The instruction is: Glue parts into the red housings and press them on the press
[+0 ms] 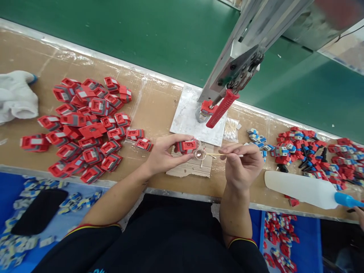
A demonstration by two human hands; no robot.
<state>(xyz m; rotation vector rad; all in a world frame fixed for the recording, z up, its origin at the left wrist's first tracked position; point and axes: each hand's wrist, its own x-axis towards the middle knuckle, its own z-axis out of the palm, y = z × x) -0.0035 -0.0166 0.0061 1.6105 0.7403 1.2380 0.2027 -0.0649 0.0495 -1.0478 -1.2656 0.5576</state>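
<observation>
My left hand (166, 153) is closed around a red and grey plastic part (186, 146) above a piece of cardboard (182, 170). Between thumb and fingers, my right hand (243, 163) pinches a cotton swab (218, 154). The swab's far end reaches a small round clear cup (199, 154), right beside the red part. What lies in the cup is too small to make out. Another swab rests on the cardboard. Behind my hands stands a toggle press with a red handle (223, 108), and a red piece (208, 107) sits under it on a pale metal plate (184, 113).
Many red and grey parts (91, 131) lie heaped at left, near a white glove (18, 94). To the right are a bag of swabs (231, 129), red and blue parts (307, 151) and a white bottle (301, 187). Blue bins (308, 242) flank me; a green belt (127, 34) runs behind.
</observation>
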